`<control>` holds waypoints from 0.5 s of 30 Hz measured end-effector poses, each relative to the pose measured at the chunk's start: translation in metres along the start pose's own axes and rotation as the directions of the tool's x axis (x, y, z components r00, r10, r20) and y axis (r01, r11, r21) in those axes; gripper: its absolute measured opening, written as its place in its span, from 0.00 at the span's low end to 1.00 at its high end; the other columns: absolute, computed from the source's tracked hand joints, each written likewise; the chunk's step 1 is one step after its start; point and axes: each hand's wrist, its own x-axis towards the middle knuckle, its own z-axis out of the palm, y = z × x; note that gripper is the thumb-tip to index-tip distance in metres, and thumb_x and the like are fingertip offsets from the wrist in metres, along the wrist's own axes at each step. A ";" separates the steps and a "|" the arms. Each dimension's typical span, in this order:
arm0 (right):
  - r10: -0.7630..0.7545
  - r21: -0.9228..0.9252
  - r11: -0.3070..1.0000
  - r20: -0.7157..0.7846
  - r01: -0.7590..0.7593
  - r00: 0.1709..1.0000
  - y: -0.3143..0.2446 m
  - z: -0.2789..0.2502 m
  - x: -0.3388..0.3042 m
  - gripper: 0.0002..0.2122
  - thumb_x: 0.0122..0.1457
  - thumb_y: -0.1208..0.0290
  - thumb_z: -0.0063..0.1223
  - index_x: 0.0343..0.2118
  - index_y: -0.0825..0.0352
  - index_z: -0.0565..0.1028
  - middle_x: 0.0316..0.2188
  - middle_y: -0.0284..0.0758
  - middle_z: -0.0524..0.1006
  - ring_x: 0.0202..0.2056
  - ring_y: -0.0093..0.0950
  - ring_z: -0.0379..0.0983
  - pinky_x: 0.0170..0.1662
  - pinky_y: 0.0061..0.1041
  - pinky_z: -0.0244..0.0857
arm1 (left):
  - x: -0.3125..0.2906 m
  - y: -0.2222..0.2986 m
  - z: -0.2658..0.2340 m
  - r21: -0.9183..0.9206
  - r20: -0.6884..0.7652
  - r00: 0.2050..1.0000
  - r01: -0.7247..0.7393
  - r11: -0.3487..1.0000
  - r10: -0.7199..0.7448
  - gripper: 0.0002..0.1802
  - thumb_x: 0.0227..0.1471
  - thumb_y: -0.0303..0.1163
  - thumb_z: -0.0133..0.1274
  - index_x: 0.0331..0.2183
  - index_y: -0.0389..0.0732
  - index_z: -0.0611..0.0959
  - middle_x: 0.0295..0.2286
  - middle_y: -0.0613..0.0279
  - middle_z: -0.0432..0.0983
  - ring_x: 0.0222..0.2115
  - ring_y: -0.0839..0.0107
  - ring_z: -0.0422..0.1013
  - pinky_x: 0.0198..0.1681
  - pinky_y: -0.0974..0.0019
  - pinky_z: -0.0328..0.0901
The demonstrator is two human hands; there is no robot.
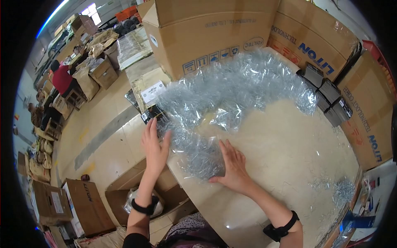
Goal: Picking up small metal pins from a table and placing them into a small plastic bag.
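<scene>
A long heap of thin, shiny, clear-silvery pieces [215, 93] curves across the table [289, 153]; they look like plastic, but the exact kind is too fine to make out. At the heap's near left edge is my left hand [155, 146], its fingers stretched upward and thumb apart, holding nothing I can see. My right hand [235, 167] is cupped against the heap's near right side, with thumb and fingers apart. Between the two hands lies the near end of the heap. Just beyond my left fingertips sits a small black packet [154, 113], with a white printed card [153, 91] behind it.
Tall cardboard boxes [215, 37] wall the table's far side and right [368, 103]. Grey-black packs [331, 97] stand by the right boxes. Loose pieces [343, 192] lie at lower right. An open carton [165, 194] stands below the left edge. People [64, 78] sit farther left.
</scene>
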 end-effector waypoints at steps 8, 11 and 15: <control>0.027 0.009 1.000 0.041 -0.027 0.999 0.001 0.007 0.005 0.57 0.39 0.52 0.70 0.66 0.59 0.39 0.65 0.50 0.45 0.66 0.45 0.40 0.65 0.49 0.31 | 0.012 -0.002 0.023 0.029 0.162 0.987 0.020 0.999 -0.024 0.15 0.48 0.36 0.60 0.36 0.38 0.80 0.33 0.55 0.71 0.36 0.60 0.65 0.44 0.59 0.57; 0.020 0.012 1.000 0.042 -0.021 0.999 0.002 0.005 0.006 0.57 0.38 0.53 0.71 0.66 0.59 0.39 0.65 0.50 0.45 0.66 0.45 0.39 0.65 0.48 0.30 | 0.005 0.004 0.024 -0.201 0.109 0.994 -0.008 0.980 0.031 0.09 0.50 0.32 0.59 0.32 0.37 0.80 0.33 0.57 0.72 0.35 0.64 0.67 0.39 0.64 0.60; -0.043 0.084 0.996 0.036 0.040 0.998 0.005 0.009 0.012 0.59 0.36 0.56 0.72 0.66 0.61 0.38 0.65 0.50 0.45 0.66 0.46 0.39 0.66 0.48 0.31 | -0.017 0.011 0.026 -0.577 0.317 0.937 0.315 0.753 -0.149 0.06 0.55 0.29 0.54 0.33 0.36 0.79 0.30 0.64 0.74 0.31 0.77 0.67 0.32 0.73 0.60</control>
